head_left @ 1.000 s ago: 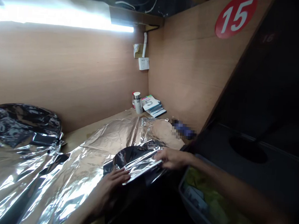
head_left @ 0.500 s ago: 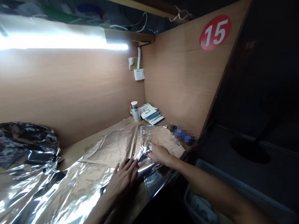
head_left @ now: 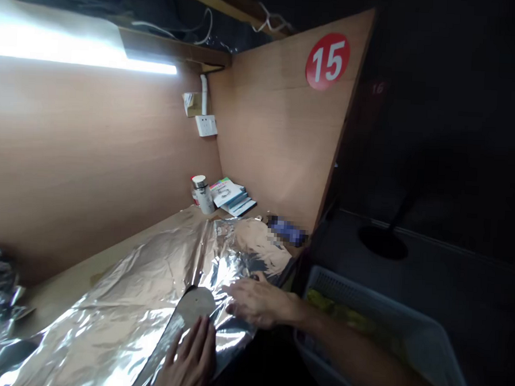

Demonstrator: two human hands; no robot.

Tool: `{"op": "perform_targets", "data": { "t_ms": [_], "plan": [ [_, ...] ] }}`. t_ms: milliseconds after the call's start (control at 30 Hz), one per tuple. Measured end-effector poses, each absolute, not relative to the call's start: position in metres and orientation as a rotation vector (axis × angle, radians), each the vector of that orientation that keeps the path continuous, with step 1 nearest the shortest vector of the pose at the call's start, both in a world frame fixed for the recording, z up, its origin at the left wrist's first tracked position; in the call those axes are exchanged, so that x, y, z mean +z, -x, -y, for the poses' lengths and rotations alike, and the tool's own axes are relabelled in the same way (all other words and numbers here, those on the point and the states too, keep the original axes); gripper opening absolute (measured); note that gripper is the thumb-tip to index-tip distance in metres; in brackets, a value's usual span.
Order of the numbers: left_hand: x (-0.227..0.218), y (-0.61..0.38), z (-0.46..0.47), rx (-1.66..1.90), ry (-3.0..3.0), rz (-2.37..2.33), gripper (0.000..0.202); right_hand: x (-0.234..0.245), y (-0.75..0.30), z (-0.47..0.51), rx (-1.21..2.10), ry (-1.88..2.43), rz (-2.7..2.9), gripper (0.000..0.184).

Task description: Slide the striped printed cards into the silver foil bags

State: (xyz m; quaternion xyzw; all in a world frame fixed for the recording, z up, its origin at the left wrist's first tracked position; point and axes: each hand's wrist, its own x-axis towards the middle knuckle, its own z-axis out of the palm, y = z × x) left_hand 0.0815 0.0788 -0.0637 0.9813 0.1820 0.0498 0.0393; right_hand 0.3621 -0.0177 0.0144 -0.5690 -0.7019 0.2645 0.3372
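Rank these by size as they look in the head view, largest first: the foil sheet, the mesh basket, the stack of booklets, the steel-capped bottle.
1. Foil sheet
2. Plastic mesh basket, though it sits nearer the camera
3. Stack of booklets and steel-capped bottle: these look alike in size, so I won't rank them.

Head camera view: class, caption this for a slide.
Left hand and right hand on crumpled aluminium foil spread across a wooden desk.
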Motion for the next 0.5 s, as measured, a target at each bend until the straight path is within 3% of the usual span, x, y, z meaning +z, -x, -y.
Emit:
{"op": "perform_targets", "data": {
  "t_ms": [100, 200, 333, 500],
  "plan": [
    [-0.040, -0.075, -0.069, 0.264, -2.714, -0.619, 0.053, 0.017, -0.378, 0.023, 0.762, 1.341, 1.348, 0.072],
    [0.012, -0.077, -0.062, 0.487, -2.140, -0.903, 0.035, 0.012, -0.369, 0.021, 0.794, 1.118, 0.905, 0.080],
    [0.058, -0.091, -0.044, 0.666, -1.362, -0.987, 0.052, 0.012, -0.317, 0.017, 1.180, 0.891, 0.911, 0.064],
    [0.055, -0.085, -0.029, 0.688, -1.071, -0.801, 0.031, 0.021, -0.282, 0.009, 1.419, 0.862, 0.966, 0.044]
  ]
}}
